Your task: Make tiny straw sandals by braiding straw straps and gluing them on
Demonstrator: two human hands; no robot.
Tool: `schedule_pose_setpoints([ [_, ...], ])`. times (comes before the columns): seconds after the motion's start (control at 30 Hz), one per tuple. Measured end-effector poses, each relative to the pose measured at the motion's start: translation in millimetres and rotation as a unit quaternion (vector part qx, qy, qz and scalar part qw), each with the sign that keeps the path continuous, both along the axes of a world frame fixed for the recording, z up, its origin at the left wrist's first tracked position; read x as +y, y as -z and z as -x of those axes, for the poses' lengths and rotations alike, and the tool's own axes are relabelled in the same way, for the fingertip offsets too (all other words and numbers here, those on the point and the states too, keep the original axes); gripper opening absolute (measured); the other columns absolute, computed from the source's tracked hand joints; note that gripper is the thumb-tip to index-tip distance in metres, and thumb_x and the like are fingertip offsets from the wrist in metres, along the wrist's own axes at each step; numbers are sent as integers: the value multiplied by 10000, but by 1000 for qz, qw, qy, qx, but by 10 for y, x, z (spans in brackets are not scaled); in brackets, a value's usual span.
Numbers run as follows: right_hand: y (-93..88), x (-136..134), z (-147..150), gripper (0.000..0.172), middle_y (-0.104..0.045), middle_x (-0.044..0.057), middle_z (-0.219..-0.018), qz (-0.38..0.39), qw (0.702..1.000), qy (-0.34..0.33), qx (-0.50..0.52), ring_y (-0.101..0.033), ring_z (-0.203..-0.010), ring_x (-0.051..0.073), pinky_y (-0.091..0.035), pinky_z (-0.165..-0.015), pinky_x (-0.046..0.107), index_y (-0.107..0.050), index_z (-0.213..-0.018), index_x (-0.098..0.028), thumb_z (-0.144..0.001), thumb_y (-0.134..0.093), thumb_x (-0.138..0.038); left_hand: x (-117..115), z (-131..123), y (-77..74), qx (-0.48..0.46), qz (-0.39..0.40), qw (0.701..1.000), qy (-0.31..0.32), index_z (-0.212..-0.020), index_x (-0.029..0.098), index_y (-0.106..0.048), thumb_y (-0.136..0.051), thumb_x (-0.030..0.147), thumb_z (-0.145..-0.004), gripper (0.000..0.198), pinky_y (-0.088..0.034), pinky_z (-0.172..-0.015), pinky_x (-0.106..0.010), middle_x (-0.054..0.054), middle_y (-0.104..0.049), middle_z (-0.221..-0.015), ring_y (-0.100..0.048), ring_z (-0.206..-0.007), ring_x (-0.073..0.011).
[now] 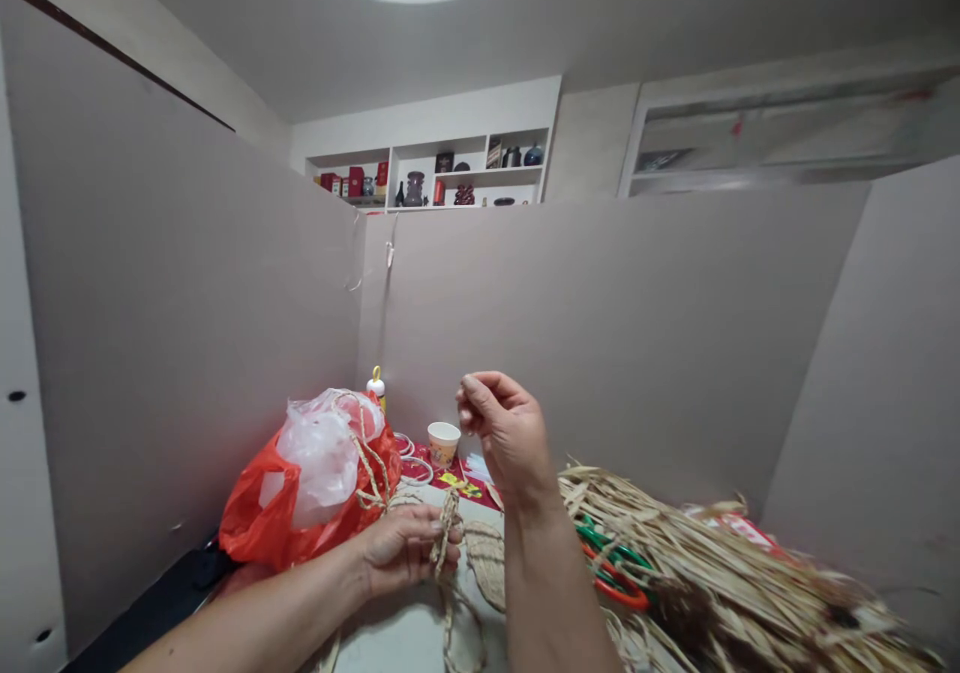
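My left hand is low over the table, its fingers closed on a braided straw cord that stands up between them. My right hand is raised above it, with fingers pinched together; any strand in the pinch is too thin to make out. Just right of the left hand a flat woven straw piece lies on the table. More cord trails down toward me from the left hand.
A red plastic bag with white plastic in it sits at the left. A heap of loose straw with red and green scissors fills the right. A paper cup and a bottle stand at the back. Grey partition walls enclose the table.
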State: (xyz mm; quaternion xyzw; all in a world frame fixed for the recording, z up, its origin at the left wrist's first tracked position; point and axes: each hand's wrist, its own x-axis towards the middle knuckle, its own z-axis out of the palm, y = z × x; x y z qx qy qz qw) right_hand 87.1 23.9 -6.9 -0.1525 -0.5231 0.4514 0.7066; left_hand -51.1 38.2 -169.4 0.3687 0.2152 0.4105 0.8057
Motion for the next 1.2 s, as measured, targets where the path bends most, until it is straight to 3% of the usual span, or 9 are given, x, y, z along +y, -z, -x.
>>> schedule_pose_setpoints([
  [0.33, 5, -24, 65, 452, -295, -101, -478, -44, 998, 28, 24, -292, -374, 39, -216, -351, 168, -373, -540, -202, -841, -647, -400, 119, 73, 17, 3, 3, 1000, -7, -861, 99, -640, -736, 106, -737, 157, -507, -726, -272, -83, -720, -858, -692, -702, -149],
  [0.47, 36, -10, 51, 447, -375, -81, -413, -89, 987, 129, -22, -334, -343, 50, -246, -337, 194, -449, -494, -204, -868, -628, -370, 165, 60, 25, 5, 27, 1000, -9, -839, 93, -644, -723, 94, -742, 125, -511, -727, -297, -111, -718, -842, -697, -713, -181],
  [0.57, 61, 26, 51, 311, -508, -58, -459, -82, 982, 164, -47, -437, -358, 62, -304, -336, 198, -587, -579, -196, -853, -662, -321, 156, 38, 52, 1, 50, 999, -16, -889, 97, -666, -694, 46, -743, 157, -506, -779, -311, -111, -718, -860, -690, -764, -187],
  [0.73, 92, 59, 108, 135, -636, -32, -570, -124, 976, 159, -83, -537, -425, 64, -367, -357, 193, -650, -672, -168, -758, -720, -91, -301, 365, 25, 1, 50, 995, -85, -1073, 175, -675, -548, 45, -851, 287, -496, -858, -320, -110, -707, -1093, -628, -1083, -215],
  [0.83, 105, 45, 151, 146, -647, -40, -569, -138, 972, 160, -108, -548, -430, 61, -381, -360, 193, -653, -685, -157, -768, -693, -44, -662, 672, -161, 18, 14, 995, -95, -1141, 217, -655, -528, -7, -840, 397, -494, -895, -331, -77, -690, -1157, -589, -1163, -205],
  [0.9, 109, 35, 170, 166, -639, -56, -560, -147, 969, 167, -108, -545, -425, 46, -378, -367, 186, -644, -674, -160, -805, -665, -61, -712, 720, -292, 30, -19, 997, -73, -1124, 203, -662, -540, -39, -821, 406, -489, -919, -338, -77, -688, -1160, -581, -1179, -205],
  [1.0, 104, 28, 183, 297, -576, -76, -498, -157, 966, 179, -101, -516, -398, 30, -338, -354, 195, -594, -598, -178, -888, -571, -118, -433, 488, -335, 38, -19, 999, -21, -1031, 140, -685, -549, -120, -763, 398, -483, -908, -272, -81, -710, -1091, -606, -1140, -179],
  [1.1, 78, 18, 201, 428, -475, -84, -425, -157, 964, 197, -82, -449, -347, 28, -280, -324, 220, -504, -502, -197, -929, -534, -205, -30, 163, -176, 45, 57, 997, 34, -919, 90, -677, -604, -6, -811, 162, -517, -733, -256, -109, -734, -896, -697, -848, -175],
  [1.2, 37, -4, 243, 481, -420, -83, -399, -141, 966, 215, -38, -403, -306, 32, -233, -299, 221, -443, -467, -202, -925, -564, -280, 166, 28, 2, 27, 59, 997, 30, -879, 74, -664, -605, 49, -839, 75, -519, -716, -265, -104, -725, -830, -696, -734, -160],
])
